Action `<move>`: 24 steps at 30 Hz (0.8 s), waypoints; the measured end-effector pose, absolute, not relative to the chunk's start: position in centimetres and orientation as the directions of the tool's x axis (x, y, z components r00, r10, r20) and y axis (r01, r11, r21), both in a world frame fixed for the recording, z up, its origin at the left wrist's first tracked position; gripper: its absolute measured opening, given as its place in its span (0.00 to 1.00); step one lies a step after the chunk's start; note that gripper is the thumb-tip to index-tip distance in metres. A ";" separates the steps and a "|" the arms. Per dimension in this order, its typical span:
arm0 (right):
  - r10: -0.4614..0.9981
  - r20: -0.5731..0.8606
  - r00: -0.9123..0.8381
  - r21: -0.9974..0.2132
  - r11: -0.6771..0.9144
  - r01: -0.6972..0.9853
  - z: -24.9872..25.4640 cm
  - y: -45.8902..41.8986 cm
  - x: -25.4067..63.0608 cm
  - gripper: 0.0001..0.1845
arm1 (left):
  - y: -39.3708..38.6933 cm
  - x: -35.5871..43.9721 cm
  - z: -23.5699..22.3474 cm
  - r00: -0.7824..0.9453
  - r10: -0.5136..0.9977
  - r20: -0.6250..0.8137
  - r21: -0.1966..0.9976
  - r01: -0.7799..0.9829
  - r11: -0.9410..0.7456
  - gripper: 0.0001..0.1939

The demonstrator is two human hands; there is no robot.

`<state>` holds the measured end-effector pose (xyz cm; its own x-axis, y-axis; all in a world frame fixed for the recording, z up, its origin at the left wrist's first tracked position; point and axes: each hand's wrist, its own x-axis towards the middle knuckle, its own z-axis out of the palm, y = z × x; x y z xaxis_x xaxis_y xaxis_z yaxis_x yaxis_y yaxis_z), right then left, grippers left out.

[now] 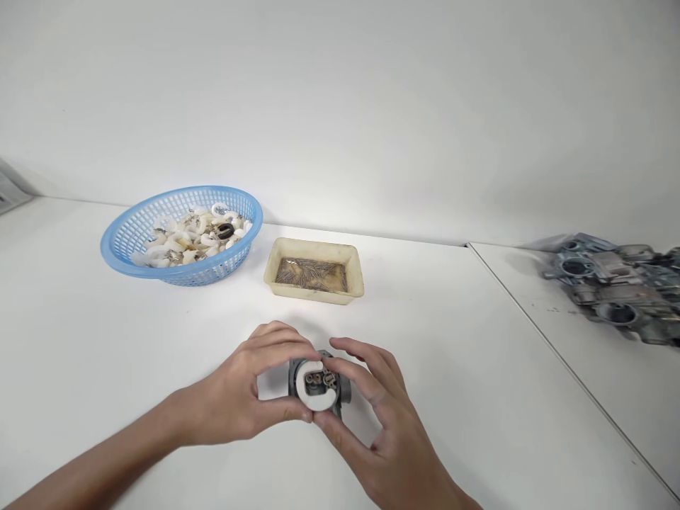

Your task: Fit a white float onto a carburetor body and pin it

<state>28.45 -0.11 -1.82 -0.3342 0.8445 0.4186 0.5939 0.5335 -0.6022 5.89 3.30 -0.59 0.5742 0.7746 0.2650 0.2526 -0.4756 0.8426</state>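
1. Left hand and right hand curl half-closed, gripping the carburetor body from either side.
2. A white gasket ring sits on its face.
3. A blue plastic basket and a shallow tray lie beyond the carburetor body.

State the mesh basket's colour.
The plastic mesh basket is light blue, best seen in the head view.

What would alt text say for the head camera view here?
A left hand and right hand hold a grey metal carburetor body with a white ring gasket on it. Behind, on a white table, sit a blue basket of white gaskets and a cream tray of small metal pins; more carburetor bodies lie at right.
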 end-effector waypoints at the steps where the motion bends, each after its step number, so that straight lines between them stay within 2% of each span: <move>1: 0.846 0.419 -0.329 -0.609 0.531 0.590 -1.9 -0.1 28.4 0.23 | 3.4 5.9 -0.4 0.582 0.773 0.252 0.845 0.257 -0.469 0.23; 6: 0.840 0.388 -0.379 -0.621 0.542 0.567 -1.3 0.3 29.0 0.26 | 3.6 6.0 0.7 0.617 0.747 0.248 0.839 0.249 -0.484 0.24; 12: 0.825 0.421 -0.377 -0.618 0.565 0.547 -1.2 0.7 29.7 0.17 | 3.7 6.4 0.7 0.654 0.721 0.228 0.835 0.250 -0.491 0.34; 16: 0.818 0.453 -0.355 -0.618 0.575 0.536 -1.7 0.8 29.6 0.14 | 4.0 6.4 0.6 0.676 0.721 0.156 0.871 0.250 -0.423 0.31; 20: 0.801 0.475 -0.364 -0.613 0.598 0.515 -1.8 0.9 29.7 0.14 | 4.2 6.1 0.6 0.695 0.717 0.047 0.916 0.256 -0.308 0.25; 24: 0.794 0.491 -0.357 -0.614 0.607 0.504 -1.8 1.0 30.0 0.14 | 4.0 6.2 1.3 0.705 0.709 -0.019 0.921 0.289 -0.263 0.24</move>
<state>29.95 1.03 -1.77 -0.3572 0.7943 0.4914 0.5043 0.6068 -0.6143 6.16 3.99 1.29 0.7049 0.7091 -0.0187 0.2889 -0.2630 0.9205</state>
